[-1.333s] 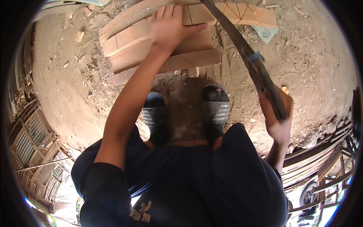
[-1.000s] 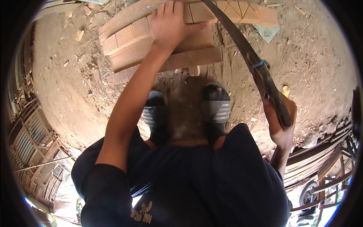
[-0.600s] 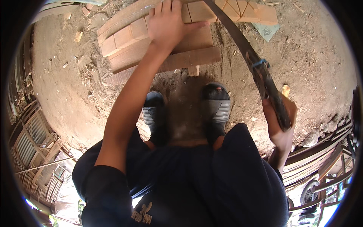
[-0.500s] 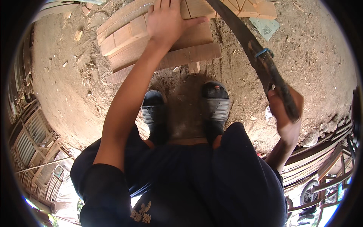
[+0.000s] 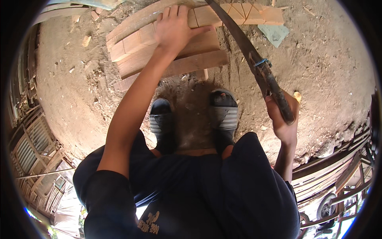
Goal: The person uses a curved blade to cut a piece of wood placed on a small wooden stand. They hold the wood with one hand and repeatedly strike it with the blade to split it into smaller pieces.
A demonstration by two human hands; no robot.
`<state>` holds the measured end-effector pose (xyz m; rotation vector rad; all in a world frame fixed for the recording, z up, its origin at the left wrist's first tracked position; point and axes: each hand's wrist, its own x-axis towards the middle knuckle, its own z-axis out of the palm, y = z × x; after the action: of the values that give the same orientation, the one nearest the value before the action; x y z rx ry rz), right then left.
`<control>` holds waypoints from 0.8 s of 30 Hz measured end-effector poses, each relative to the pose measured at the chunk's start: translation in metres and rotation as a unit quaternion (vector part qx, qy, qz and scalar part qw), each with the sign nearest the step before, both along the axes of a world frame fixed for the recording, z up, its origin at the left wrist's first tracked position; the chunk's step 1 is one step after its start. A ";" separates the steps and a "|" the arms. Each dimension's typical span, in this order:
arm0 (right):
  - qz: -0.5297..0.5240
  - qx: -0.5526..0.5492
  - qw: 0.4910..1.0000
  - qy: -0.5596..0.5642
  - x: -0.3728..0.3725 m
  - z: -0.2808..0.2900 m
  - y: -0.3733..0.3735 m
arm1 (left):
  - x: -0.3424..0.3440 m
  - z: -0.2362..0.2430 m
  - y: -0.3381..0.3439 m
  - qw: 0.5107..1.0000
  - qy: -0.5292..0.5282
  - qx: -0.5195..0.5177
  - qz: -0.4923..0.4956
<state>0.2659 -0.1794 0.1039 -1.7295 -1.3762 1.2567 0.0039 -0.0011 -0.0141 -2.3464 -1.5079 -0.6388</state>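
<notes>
One outstretched left hand [image 5: 173, 31] is laid palm-down on a scored wooden beam [image 5: 205, 16], which is set along the far side of a timber block [image 5: 201, 41]. Farther right, the beam is overlapped by a saw [image 5: 240, 38], whose handle is clasped in the right hand [image 5: 279, 118].

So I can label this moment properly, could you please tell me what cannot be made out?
All in the head view:
Saw: tip cut off by the top edge.
Wood: surface under the left hand, hidden by it.
Right hand: most fingertips hidden by the handle and the hand itself.
</notes>
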 end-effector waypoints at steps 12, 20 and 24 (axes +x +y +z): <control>-0.165 0.058 0.982 0.072 -0.013 -0.017 -0.073 | -0.004 0.013 -0.007 0.991 -0.030 -0.125 -0.024; -0.353 0.278 0.892 -0.038 -0.002 -0.035 -0.128 | -0.008 0.017 -0.015 0.986 -0.028 -0.160 -0.046; -0.424 0.232 0.875 0.030 0.002 -0.029 -0.128 | -0.019 0.019 -0.027 0.987 -0.037 -0.120 -0.096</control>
<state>0.2675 -0.3079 0.0751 -1.6181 -0.6372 0.4309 -0.0149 -0.0278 0.0052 -2.7042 -1.4741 -0.6262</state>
